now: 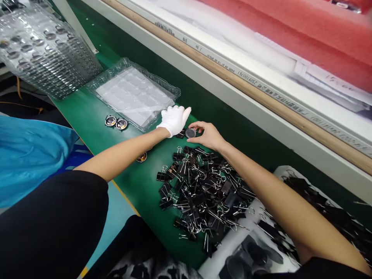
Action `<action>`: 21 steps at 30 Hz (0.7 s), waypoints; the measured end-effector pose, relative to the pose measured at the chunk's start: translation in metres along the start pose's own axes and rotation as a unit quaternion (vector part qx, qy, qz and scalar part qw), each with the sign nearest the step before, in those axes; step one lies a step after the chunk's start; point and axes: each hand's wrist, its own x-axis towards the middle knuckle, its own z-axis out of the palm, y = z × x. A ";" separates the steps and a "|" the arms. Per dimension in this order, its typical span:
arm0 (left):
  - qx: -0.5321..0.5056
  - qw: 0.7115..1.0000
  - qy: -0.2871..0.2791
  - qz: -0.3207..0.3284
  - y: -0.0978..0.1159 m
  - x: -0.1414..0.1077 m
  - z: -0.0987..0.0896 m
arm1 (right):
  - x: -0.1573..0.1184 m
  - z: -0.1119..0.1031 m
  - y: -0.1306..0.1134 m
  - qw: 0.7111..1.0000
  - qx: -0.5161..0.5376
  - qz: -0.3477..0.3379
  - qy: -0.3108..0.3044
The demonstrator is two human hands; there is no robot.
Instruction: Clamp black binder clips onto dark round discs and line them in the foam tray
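Observation:
My left hand [174,119], in a white glove, is over the green table beside the near right corner of a clear plastic tray [136,95]; what its fingers hold, if anything, is hidden. Just right of it, my bare right hand [205,135] has its thumb and fingers round a small round dark disc [190,133] with a pale rim. A black binder clip [180,134] lies between the two hands. Below them spreads a heap of black binder clips [200,190] with silver handles.
Two round metal-rimmed pieces [116,123] lie left of my left forearm, another [142,157] beneath it. Stacked clear trays [49,50] stand at the upper left. A white ledge [232,81] borders the table. More clips [325,205] fill a container at right.

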 end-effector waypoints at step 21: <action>0.002 1.000 -0.018 0.020 -0.001 -0.001 0.003 | -0.001 0.012 -0.013 0.998 -0.055 0.041 0.009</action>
